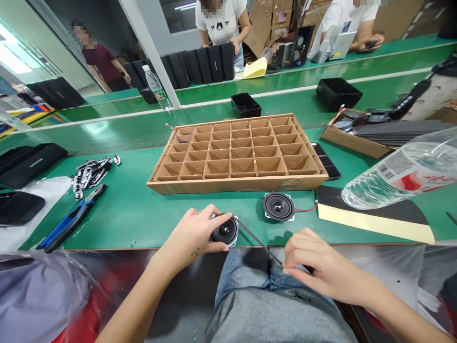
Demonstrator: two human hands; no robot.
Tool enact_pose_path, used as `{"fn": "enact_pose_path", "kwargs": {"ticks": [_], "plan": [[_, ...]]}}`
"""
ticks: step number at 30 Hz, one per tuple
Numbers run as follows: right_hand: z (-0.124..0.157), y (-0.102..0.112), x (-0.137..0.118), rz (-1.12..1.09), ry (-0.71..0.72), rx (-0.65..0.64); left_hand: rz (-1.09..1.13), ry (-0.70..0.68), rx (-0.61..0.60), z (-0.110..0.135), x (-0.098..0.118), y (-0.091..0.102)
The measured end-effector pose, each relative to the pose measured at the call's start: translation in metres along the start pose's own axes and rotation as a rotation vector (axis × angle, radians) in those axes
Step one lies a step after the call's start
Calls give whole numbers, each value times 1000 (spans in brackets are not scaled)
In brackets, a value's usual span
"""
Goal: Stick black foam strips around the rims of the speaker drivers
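Green table (135, 209) runs across in front of me. Largest thing on it: a flat cardboard tray (237, 183) split by dividers into rows of small cells; nearly all cells show bare cardboard, only the far left corner cells hold something with red wires, too small to make out. To the right, an open cardboard box (352, 142) holding round metal parts and dark flat sheets. Further back, two black plastic tubs (337, 93), contents not visible. A water bottle (400, 174) lies tilted at my right. Blue-handled pliers (69, 220) lie on the left. A second speaker (279, 206) sits cone-up just before the tray, red wire trailing right. My left hand (194, 236) wraps fingers round a small speaker (224, 230) at the table's near edge. My right hand (316, 264) pinches a thin dark strip (257, 242) that runs up to that speaker, fingertips closed on its end.
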State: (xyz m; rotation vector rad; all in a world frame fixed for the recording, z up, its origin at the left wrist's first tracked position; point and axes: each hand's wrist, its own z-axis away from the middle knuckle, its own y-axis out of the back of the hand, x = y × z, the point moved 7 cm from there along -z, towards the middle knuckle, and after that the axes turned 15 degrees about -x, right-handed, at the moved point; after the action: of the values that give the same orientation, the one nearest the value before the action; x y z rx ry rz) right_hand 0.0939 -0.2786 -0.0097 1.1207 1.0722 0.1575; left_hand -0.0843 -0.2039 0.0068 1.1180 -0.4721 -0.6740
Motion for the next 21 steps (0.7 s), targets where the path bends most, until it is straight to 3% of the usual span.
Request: {"fn": "enact_pose_path", "kwargs": {"ticks": [6, 21], "plan": [[-7, -2, -11, 1, 54, 69, -86, 80, -24, 3, 7, 0], [-18, -10, -23, 9, 99, 46, -188, 207, -100, 4, 22, -3]]}}
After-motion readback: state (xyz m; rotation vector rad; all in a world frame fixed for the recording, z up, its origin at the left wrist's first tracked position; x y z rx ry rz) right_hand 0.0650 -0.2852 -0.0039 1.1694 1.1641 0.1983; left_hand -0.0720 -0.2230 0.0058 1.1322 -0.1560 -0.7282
